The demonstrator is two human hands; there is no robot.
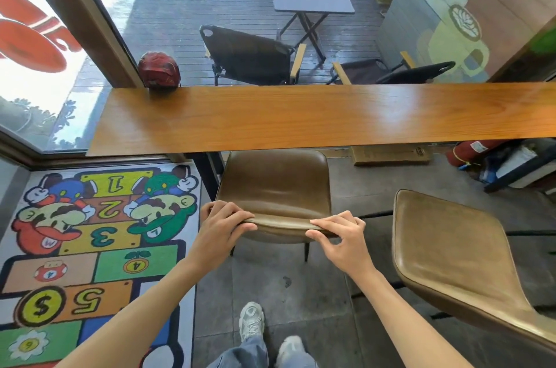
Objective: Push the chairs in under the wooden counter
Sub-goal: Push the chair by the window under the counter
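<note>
A brown leather chair point(275, 184) stands in front of me with the front of its seat tucked under the wooden counter point(301, 115). My left hand point(221, 229) grips the left end of its backrest top, fingers curled over the edge. My right hand point(340, 236) grips the right end the same way. A second brown leather chair point(451, 259) stands to the right, well back from the counter and turned at an angle.
A red helmet point(159, 69) sits on the counter's left end against the window. A colourful numbered rug point(90, 247) lies on the floor at left. Under the counter at right are a cardboard box point(391, 155) and a red fire extinguisher point(472, 149). My feet point(264, 331) stand behind the chair.
</note>
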